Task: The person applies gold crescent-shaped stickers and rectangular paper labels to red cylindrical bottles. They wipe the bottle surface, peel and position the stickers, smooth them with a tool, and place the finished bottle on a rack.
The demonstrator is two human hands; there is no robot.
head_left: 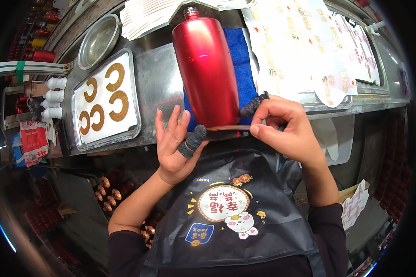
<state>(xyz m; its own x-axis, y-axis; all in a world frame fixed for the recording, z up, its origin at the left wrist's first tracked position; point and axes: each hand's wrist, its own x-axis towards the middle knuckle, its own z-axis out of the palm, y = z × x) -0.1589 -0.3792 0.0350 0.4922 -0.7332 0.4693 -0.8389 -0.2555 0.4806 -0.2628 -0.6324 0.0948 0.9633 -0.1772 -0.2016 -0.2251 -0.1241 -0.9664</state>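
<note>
Closest to me, the person is wearing a dark apron (pixel 235 217) with a cartoon print on the bib, and both forearms are coming up from the lower edge toward the metal counter (pixel 157 87).

The left hand (pixel 173 143) is resting open at the counter's near edge, its fingers spread and pointing away from the body. The thumb, covered by a dark knitted finger cot (pixel 192 141), is pressing against the bottom rim of the red bottle (pixel 207 69), on its left side. The other fingers of that hand are lying just beside the bottle's lower left wall; whether they are touching it I cannot tell.

The right hand (pixel 286 127) is sitting at the bottle's lower right corner. Its fingers are curled in, pinching the end of a thin gold strip (pixel 229 128) that is running along the bottle's base between the two hands. A second dark cot on one of its fingers is pressing the bottle's right side.

The bottle itself is lying on its side on a blue cloth (pixel 241 64), its base toward the person and its capped neck pointing away.

Left of the bottle, a shallow metal tray (pixel 134 99) is holding five gold C-shaped stickers on a white sheet. Beyond it a round steel bowl (pixel 98 40) is standing. To the far right, sheets of printed labels (pixel 305 46) are spreading across another tray.
</note>
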